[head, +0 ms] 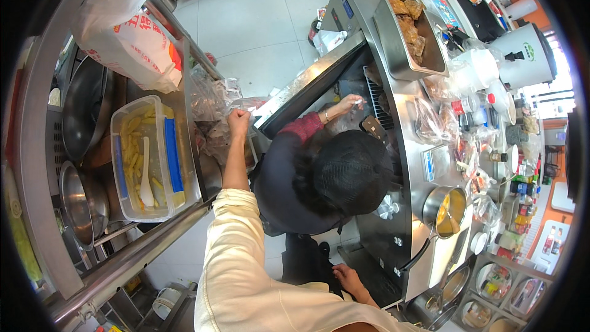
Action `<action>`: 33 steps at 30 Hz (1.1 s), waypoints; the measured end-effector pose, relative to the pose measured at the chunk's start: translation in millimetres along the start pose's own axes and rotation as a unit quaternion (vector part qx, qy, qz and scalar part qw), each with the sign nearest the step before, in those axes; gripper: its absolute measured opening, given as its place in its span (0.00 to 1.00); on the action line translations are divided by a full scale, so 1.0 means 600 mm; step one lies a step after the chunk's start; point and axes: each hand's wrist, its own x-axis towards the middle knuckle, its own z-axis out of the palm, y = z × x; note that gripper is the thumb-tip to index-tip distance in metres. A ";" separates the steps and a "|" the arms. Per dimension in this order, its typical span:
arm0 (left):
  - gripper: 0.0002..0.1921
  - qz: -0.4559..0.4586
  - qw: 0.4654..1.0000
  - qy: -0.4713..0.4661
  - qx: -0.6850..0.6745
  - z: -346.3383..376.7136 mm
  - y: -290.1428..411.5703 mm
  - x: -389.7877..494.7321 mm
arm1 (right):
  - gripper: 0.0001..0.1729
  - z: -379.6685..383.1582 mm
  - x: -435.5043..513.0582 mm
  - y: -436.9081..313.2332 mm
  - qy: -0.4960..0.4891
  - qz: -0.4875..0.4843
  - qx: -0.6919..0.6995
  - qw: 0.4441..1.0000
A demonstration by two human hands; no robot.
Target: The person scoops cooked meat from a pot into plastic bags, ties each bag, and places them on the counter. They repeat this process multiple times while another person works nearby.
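My left hand (238,122) is closed in a fist at the outer end of the open door (313,78) of an under-counter fridge, beside clear plastic bags (209,101). Whether it grips the door or a bag cannot be told. My right hand (346,277) hangs low near the counter front, fingers loosely curled, nothing visible in it. Between my arms and the fridge crouches a co-worker in a black cap (352,170). The co-worker's hand (348,103), with a small white thing at its fingers, reaches into the fridge by a wire rack (375,97).
On the left shelf stand a lidless plastic tub (176,212) with yellow pieces and a white spoon, a wok (85,110) and metal bowls (76,207). The steel counter (401,115) at right bears a deep pan (392,55) of browned food, a scale (435,161) and a saucepan (431,207).
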 end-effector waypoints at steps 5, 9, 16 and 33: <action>0.20 -0.053 0.984 -0.074 -0.153 0.017 0.025 -0.004 | 0.11 0.003 0.001 0.003 0.009 -0.019 0.001 1.000; 0.22 -0.051 0.990 -0.122 -0.056 0.009 0.064 -0.003 | 0.11 0.004 0.000 0.003 0.010 -0.012 0.002 1.000; 0.33 -0.257 0.941 -0.218 0.007 -0.012 0.086 0.053 | 0.11 0.007 0.002 0.000 0.012 -0.015 0.007 1.000; 0.22 -0.126 0.916 0.019 0.382 0.021 -0.183 -0.156 | 0.10 0.002 -0.004 -0.004 0.031 -0.003 0.028 0.999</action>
